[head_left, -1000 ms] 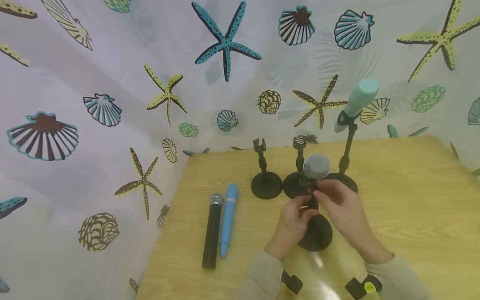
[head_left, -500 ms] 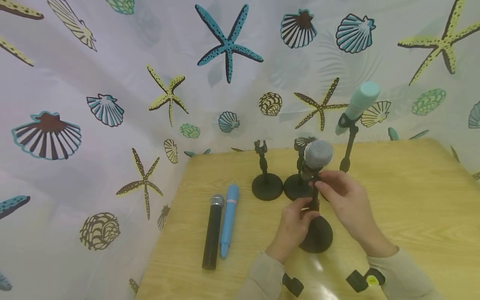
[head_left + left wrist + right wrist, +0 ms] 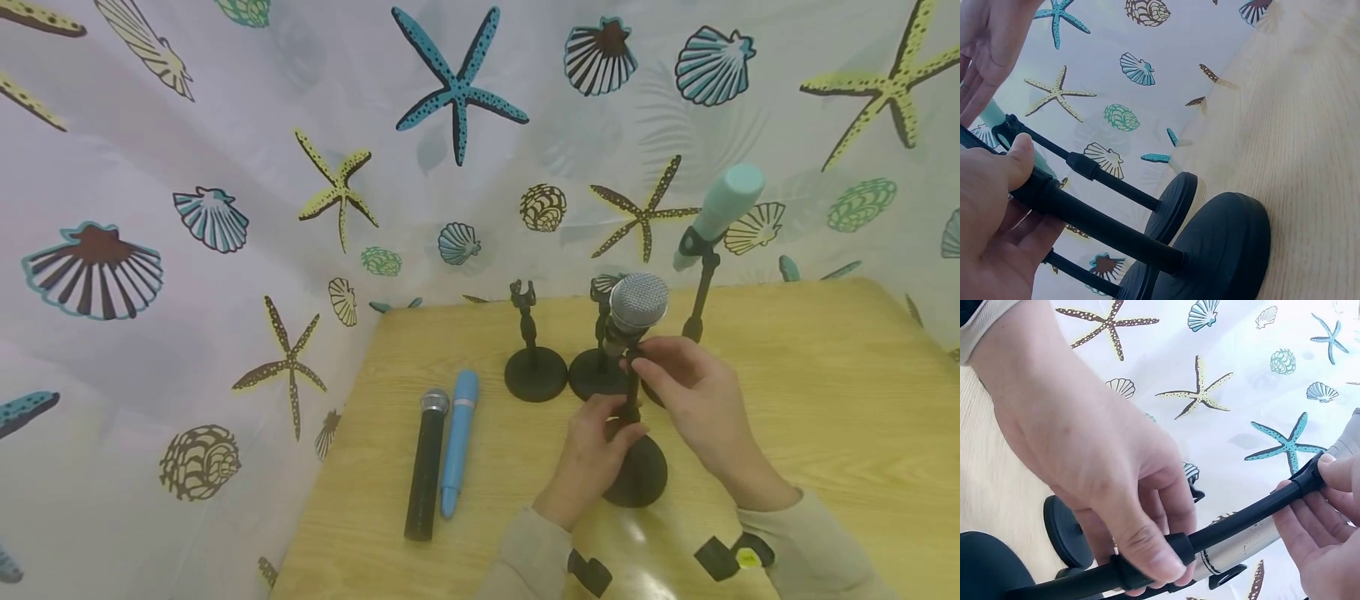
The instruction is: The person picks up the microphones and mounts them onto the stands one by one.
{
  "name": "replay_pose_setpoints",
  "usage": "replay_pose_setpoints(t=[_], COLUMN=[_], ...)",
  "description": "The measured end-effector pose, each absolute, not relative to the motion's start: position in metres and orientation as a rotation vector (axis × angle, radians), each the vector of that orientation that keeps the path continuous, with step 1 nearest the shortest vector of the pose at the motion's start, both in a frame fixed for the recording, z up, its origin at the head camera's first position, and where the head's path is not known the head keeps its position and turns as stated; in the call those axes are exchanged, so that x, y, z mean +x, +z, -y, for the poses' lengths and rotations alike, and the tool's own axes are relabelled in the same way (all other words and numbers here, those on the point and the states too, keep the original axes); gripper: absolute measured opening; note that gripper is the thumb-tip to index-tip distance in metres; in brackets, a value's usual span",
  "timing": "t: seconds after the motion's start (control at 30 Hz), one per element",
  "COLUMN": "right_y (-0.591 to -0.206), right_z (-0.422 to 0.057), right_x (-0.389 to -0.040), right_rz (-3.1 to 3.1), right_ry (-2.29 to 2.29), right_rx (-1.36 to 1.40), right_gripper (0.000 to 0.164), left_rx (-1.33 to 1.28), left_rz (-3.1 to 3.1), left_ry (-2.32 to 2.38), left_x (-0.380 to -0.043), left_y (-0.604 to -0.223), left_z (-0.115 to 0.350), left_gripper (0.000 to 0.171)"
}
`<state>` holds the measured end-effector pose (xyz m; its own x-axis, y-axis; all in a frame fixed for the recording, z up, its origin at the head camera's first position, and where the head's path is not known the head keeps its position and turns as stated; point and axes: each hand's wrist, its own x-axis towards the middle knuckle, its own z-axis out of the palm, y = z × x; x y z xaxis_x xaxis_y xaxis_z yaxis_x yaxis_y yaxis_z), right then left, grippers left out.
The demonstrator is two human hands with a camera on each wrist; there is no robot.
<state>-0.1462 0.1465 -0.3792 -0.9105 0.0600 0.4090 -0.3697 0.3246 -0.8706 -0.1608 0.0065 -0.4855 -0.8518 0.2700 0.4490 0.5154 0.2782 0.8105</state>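
Note:
A silver-headed microphone [image 3: 639, 302] sits tilted in the clip of the front black desk stand [image 3: 637, 477]. My left hand [image 3: 587, 458] grips the collar midway up the pole, thumb on one side and fingers on the other, as the left wrist view shows. Higher up, just under the clip, my right hand [image 3: 697, 404] pinches the thin upper pole between thumb and fingers. The right wrist view shows the bare upper pole [image 3: 1235, 522] between both hands. The stand's round base rests on the table; part of the pole is hidden behind the fingers.
Behind stand two stands with bare clips, a left one [image 3: 536, 373] and a middle one [image 3: 594, 372]. A third rear stand [image 3: 702, 300] bears a mint-green microphone [image 3: 727, 204]. A black microphone [image 3: 426, 471] and a blue microphone [image 3: 458, 446] lie left on the wooden table [image 3: 840, 400].
The silver-headed microphone and its clip have risen with my right hand, and more thin pole shows above the collar. My left hand stays on the collar.

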Motion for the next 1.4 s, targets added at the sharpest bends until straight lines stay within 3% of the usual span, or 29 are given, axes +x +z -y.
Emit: replay_pose_setpoints(t=[0.3,0.53,0.8,1.13,1.4], right_y=[-0.3719,-0.3715,-0.3718,-0.3735,-0.3737], right_z=[-0.1462,-0.1463,-0.1474,-0.1476,-0.1471], right_x=[-0.1478,-0.1473,-0.1481,-0.1474,-0.1486], right_rz=[2.191,2.204,2.197,2.216,2.211], right_ry=[1.645,1.618,1.628,1.639,1.647], right_rx=[0.311,0.290,0.300,0.305,0.315], right_gripper=[0.018,0.020,0.020,0.018,0.018], left_rx=[-0.702,-0.513,-0.774,-0.640,-0.617], left_rz=[2.324,2.344,2.325,2.397,2.392], left_ry=[-1.563,-1.784,-1.259,-1.759,-1.717], left_x=[-0.1600,-0.1570,-0.1601,-0.1579,-0.1585], left_y=[-0.4846,-0.4848,-0.4867,-0.4861,-0.4844], left_z=[-0.0073,-0.0093,-0.0017,-0.0040,-0.0051], left_gripper=[0.028,0.033,0.021,0.040,0.030])
